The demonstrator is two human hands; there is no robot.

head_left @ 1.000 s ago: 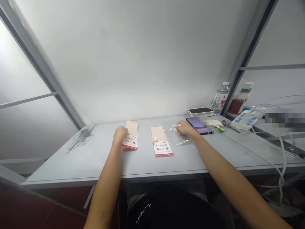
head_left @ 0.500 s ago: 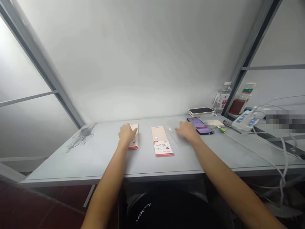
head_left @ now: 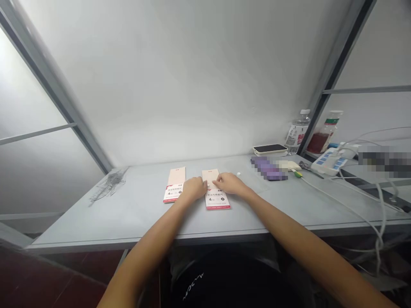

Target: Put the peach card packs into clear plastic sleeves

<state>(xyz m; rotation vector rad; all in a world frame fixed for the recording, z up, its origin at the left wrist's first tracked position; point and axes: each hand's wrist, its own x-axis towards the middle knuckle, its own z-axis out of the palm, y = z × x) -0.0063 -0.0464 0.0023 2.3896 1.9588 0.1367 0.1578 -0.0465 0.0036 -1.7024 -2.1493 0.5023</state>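
Note:
A pink and white packet with a red lower edge [head_left: 218, 201] lies flat near the middle of the desk. My left hand [head_left: 195, 188] is at its left side, fingers curled, thumb beside a small white piece [head_left: 208, 184] on the packet. From the right, my right hand [head_left: 229, 183] reaches over the packet's right edge, fingertips close to that same piece. Whether either hand grips anything is too small to tell. A similar packet [head_left: 175, 182] lies to the left, partly behind my left hand. Another small white piece [head_left: 238, 174] rests right of my right hand.
A thin clear sheet [head_left: 257, 183] lies right of my hands. Beyond it are a blurred purple phone [head_left: 268, 168], a pale-cased phone [head_left: 270, 149], a bottle [head_left: 297, 132], a power strip [head_left: 330, 161] and cables. Dark tangled strands [head_left: 111, 182] lie at the left.
My left hand has moved right, off the left packet, to the middle packet. My right hand has come left from the clear sheet to the same packet.

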